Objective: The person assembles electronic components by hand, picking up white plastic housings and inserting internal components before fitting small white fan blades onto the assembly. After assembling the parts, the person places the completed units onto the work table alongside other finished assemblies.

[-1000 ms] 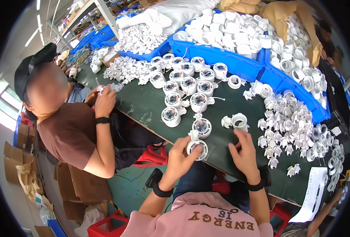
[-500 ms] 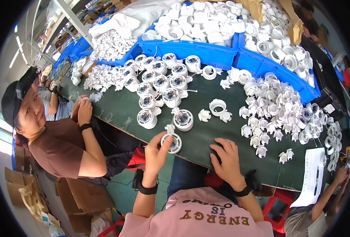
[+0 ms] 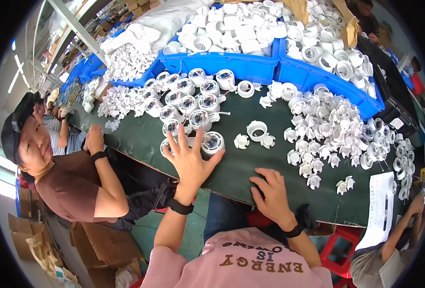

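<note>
My left hand (image 3: 192, 165) is spread wide, palm down, at the near end of a group of white round housings with dark insides. Its fingers hide part of a housing on the left, while its thumb reaches beside another housing (image 3: 212, 143). Nothing shows in its grasp. My right hand (image 3: 272, 194) rests near the table's front edge, its fingers apart and slightly bent, holding nothing. Beyond it lie a white ring-shaped housing (image 3: 257, 130) and small white clawed parts (image 3: 241, 141) on the dark green table (image 3: 241, 178).
Blue bins (image 3: 222, 66) heaped with white housings line the back. A pile of white clawed parts (image 3: 318, 125) covers the right side, near a paper sheet (image 3: 379, 211). At the left sits a co-worker (image 3: 78, 182); another person's arm (image 3: 399, 225) shows at the right.
My left hand has let go of the white ring-shaped part and opened, moving up over the housings. My right hand stays about where it was. The view has shifted slightly.
</note>
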The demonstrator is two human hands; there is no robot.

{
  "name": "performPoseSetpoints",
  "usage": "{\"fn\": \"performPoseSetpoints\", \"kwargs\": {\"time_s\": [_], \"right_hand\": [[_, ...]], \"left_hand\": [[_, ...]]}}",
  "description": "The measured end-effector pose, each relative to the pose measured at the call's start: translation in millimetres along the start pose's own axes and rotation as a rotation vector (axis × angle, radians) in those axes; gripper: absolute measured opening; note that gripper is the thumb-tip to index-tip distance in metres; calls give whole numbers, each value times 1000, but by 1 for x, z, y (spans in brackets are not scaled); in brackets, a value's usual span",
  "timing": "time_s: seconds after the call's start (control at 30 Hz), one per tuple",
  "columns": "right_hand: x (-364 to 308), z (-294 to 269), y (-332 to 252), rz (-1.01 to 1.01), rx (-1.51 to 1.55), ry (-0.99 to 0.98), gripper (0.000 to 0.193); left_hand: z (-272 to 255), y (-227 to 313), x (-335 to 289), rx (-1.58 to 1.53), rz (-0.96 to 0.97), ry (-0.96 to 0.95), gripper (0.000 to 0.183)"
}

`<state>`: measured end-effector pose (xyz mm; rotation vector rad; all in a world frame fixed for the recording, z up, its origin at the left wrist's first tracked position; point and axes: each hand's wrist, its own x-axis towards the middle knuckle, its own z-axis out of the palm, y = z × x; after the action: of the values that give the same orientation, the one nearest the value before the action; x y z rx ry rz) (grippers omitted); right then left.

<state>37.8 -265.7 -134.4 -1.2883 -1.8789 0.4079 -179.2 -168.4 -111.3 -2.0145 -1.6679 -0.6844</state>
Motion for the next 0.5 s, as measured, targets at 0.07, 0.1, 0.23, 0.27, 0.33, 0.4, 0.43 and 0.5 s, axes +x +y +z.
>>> {"fn": "performPoseSetpoints", "kwargs": {"time_s": [0.07,0.1,0.23,0.27,0.33,0.4,0.43,0.5], "right_hand": [[0,-1,-1,33,-19,4,24],[0,0,-1,33,-10,9,23],[-3,-2,0,5,10,8,23],[-4,-4,-2,15,-13,16,23],[-3,-5,-4,31,-30,24,22],[0,-1,-3,22,-6,21,22],[2,-1,-2,19,7,27,21],[9,1,-3,7,35,24,21]], "left_hand": [[19,-12,5,-64,2,-4,71],[21,-19,8,-89,-5,9,68],[41,-33,20,-74,-4,58,64],[48,-38,26,-67,-26,65,64],[60,-49,38,-23,-56,93,64],[63,-61,47,33,-65,92,69],[64,-66,50,58,-72,66,72],[60,-76,54,54,-86,-17,76]]}}
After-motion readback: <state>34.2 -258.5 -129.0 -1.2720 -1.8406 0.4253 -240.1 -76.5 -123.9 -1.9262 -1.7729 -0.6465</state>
